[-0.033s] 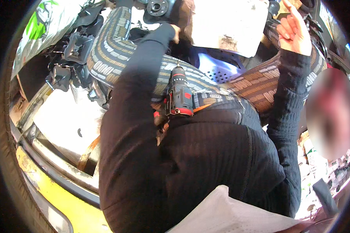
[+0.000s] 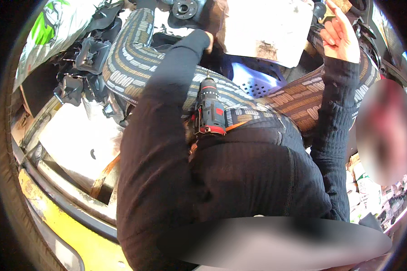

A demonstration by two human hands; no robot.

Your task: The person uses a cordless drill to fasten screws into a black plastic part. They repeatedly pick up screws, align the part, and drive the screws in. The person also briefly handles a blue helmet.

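Observation:
My left hand [image 2: 209, 42] reaches forward to the left edge of a large white slab [image 2: 264, 29] with dark smudges. Its fingers are mostly hidden beyond the sleeve cuff, so what they hold, if anything, does not show. My right hand [image 2: 340, 39] is raised beside the slab's right side, index finger stretched out and the other fingers loosely curled; nothing shows in it. A black and red cordless drill [image 2: 211, 113] lies across my lap, its chuck pointing away from me. Beyond the left cuff sits a black part with a round, holed hub [image 2: 184, 9].
Several black molded parts [image 2: 92, 55] are heaped at the left, near a white and green bag [image 2: 49, 31]. A white block [image 2: 79, 135] rests below them by a yellow edge [image 2: 68, 226]. A blue perforated clog [image 2: 257, 83] is between my patterned trouser legs.
My left forearm and hand have shifted slightly to the right. My right hand has moved a little to the left, with its finger pose unchanged. The drill stays on my lap.

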